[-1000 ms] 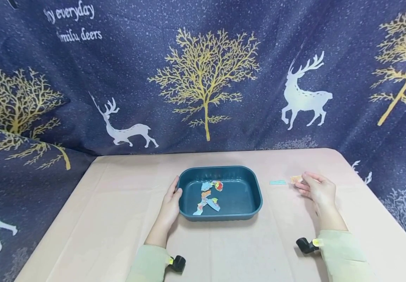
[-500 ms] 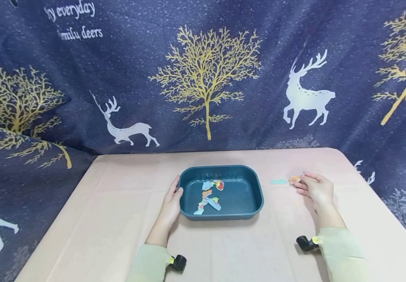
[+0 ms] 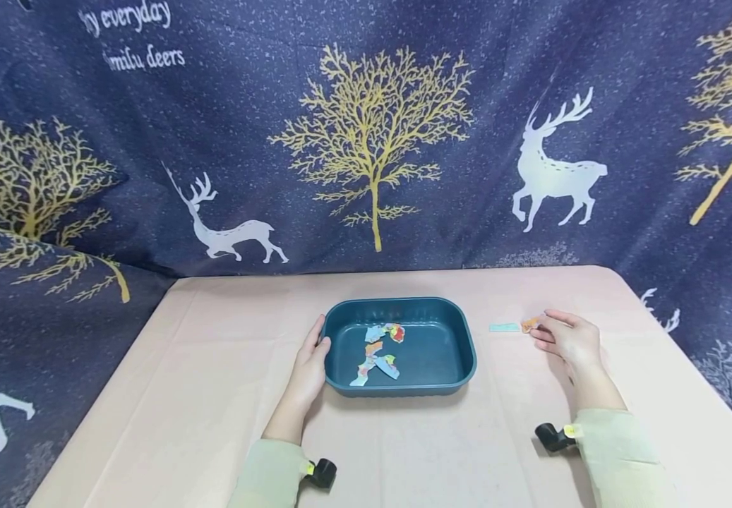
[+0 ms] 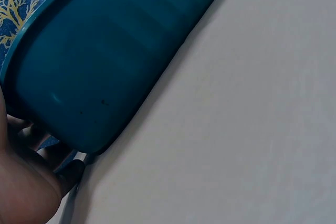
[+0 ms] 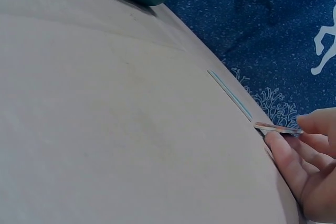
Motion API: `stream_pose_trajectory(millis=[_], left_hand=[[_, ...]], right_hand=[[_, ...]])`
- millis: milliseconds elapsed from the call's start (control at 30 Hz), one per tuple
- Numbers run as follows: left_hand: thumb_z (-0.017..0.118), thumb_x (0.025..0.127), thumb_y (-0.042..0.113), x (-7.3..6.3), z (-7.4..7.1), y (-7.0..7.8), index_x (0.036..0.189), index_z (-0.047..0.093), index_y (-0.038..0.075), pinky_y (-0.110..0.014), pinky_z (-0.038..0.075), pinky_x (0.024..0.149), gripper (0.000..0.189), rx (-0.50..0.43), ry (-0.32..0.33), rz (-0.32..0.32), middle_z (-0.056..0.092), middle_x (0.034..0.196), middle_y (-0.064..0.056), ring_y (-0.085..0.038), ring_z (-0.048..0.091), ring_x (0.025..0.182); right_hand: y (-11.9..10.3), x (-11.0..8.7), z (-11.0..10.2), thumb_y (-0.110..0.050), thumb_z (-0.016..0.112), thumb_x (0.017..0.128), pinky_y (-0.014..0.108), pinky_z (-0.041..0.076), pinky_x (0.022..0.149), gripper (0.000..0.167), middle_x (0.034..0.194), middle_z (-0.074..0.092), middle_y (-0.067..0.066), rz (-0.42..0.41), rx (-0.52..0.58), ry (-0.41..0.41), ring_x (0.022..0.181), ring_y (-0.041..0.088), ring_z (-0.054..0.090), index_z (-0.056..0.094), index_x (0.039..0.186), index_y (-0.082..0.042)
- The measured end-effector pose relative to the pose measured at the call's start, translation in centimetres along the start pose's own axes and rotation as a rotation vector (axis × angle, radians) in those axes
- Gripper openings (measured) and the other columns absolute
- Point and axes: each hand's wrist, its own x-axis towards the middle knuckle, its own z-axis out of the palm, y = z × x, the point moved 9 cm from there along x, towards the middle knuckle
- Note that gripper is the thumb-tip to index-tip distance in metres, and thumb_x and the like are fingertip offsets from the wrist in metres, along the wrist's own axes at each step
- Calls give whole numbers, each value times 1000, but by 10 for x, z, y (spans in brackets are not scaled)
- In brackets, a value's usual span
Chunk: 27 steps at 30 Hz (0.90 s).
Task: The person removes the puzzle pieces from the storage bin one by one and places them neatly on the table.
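Note:
A dark teal rectangular tray [image 3: 404, 389] stands on the table with several torn, colourful paper scraps [image 3: 373, 348] on its floor. My left hand [image 3: 308, 360] grips its left end, thumb near the rim and fingers along the outer wall; the left wrist view shows those fingers [image 4: 58, 153] partly hidden by the tray. To the right, my right hand [image 3: 574, 342] pinches a small orange torn paper piece [image 3: 531, 324] between thumb and fingers. In the right wrist view this piece [image 5: 277, 128] appears thin and edge-on. Beside it, a light-blue paper strip [image 3: 504, 327] lies flat.
A pale pink cloth covers the table [image 3: 226, 367]. Behind it hangs a dark blue curtain [image 3: 238, 141] with gold trees and white deer. Small black devices [image 3: 322, 473] sit at both sleeves.
My right hand has shifted slightly left and turned the orange paper piece, which now sits right by the blue strip's end. The left hand and tray stay put.

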Motion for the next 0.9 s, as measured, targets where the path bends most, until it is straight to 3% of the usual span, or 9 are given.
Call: stream_pose_trajectory(millis=[233, 333, 633, 900], left_hand=[[29, 103, 12, -14, 0, 29, 151, 17, 3, -49, 11, 120, 50, -3, -8, -15, 14, 159, -14, -34, 10, 147], [29, 103, 12, -16, -1, 32, 151, 17, 2, -49, 11, 120, 50, 8, -8, -15, 14, 159, -14, -33, 10, 147], [30, 104, 18, -1, 0, 1, 152, 17, 12, -48, 11, 120, 51, -3, -2, 4, 14, 160, -8, -30, 10, 147], [29, 104, 21, 1, 0, -2, 153, 17, 16, -47, 12, 120, 51, 5, 7, 8, 14, 160, -4, -27, 10, 148]], right_hand=[[-1, -2, 0, -20, 53, 96, 20, 58, 71, 62, 73, 66, -16, -6, -41, -8, 72, 0, 69, 27, 145, 7], [-2, -4, 1, -25, 53, 96, 20, 58, 73, 63, 75, 64, -18, -16, -68, -14, 74, -1, 68, 29, 143, 9], [-3, -6, 0, -27, 52, 96, 19, 58, 73, 62, 75, 62, -22, -24, -73, -4, 74, -3, 67, 32, 141, 11], [-5, -7, -4, -28, 50, 97, 19, 57, 73, 62, 74, 62, -23, -21, -80, 10, 74, -3, 67, 31, 142, 10]])
